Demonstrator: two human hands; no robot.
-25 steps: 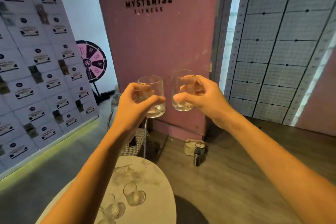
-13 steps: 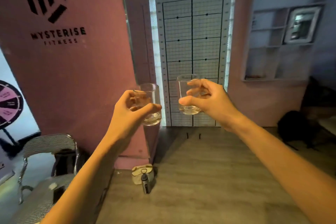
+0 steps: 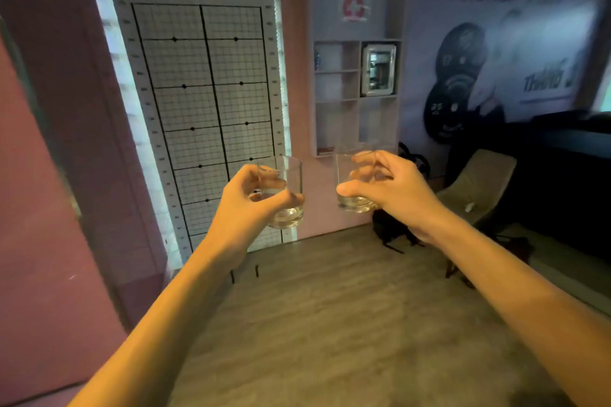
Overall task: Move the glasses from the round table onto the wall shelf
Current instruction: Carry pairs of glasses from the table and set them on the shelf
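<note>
Two clear short glass tumblers (image 3: 287, 192) (image 3: 352, 187), one gripped per hand (image 3: 244, 208) (image 3: 393, 192); risk: knocking white recessed wall shelf (image 3: 355, 99) edge

The wall shelf (image 3: 355, 99) hangs far ahead, split into open compartments. A small flat thing (image 3: 325, 151) lies bottom left. A chair (image 3: 476, 182) stands on the floor (image 3: 330, 324), far right.

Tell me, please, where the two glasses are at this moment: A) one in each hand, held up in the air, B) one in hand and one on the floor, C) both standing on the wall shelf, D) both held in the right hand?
A: the left hand grips one glass and the right hand the other glass, both short of the wall shelf.
</note>
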